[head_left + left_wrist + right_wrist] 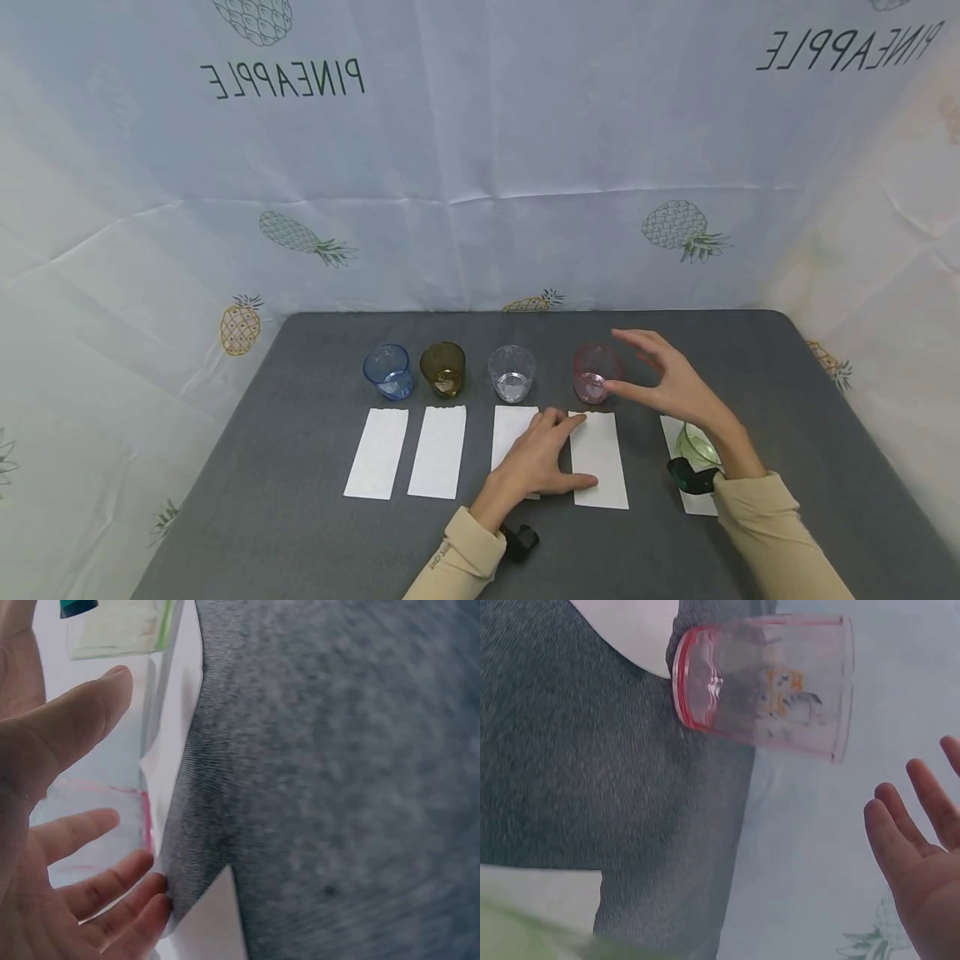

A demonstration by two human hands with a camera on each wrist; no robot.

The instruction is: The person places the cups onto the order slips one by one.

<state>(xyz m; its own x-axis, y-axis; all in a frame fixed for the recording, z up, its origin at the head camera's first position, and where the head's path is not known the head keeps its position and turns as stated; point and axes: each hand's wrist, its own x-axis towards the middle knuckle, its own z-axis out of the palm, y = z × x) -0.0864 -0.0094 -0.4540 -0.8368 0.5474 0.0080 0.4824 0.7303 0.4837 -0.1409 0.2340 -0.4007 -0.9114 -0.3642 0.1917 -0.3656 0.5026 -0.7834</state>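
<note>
Hovering beside pink-tinted tumbler (597,363): right hand (681,387), fingers spread, grasping nothing | left hand (537,458): released, over white paper strip (604,458) | pink-tinted tumbler: upright, beyond left hand | green tumbler (695,447): partly hidden, by right wrist

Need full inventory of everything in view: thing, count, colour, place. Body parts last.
blue tumbler: 1, blue, leftmost
brown tumbler: 1, brown, right of blue
clear tumbler: 1, colourless, between brown and pink
pink tumbler: 1, pink, behind the fourth paper
green tumbler: 1, pale green, on the rightmost paper
papers: 5, white, in a row on the table
table: 1, dark grey
pineapple-print cloth: count unclear, pale, behind and beside table
wrist devices: 2, dark, one per wrist
sleeves: 2, beige, on forearms
left hand: 1, over third and fourth papers
right hand: 1, right of the pink tumbler
</note>
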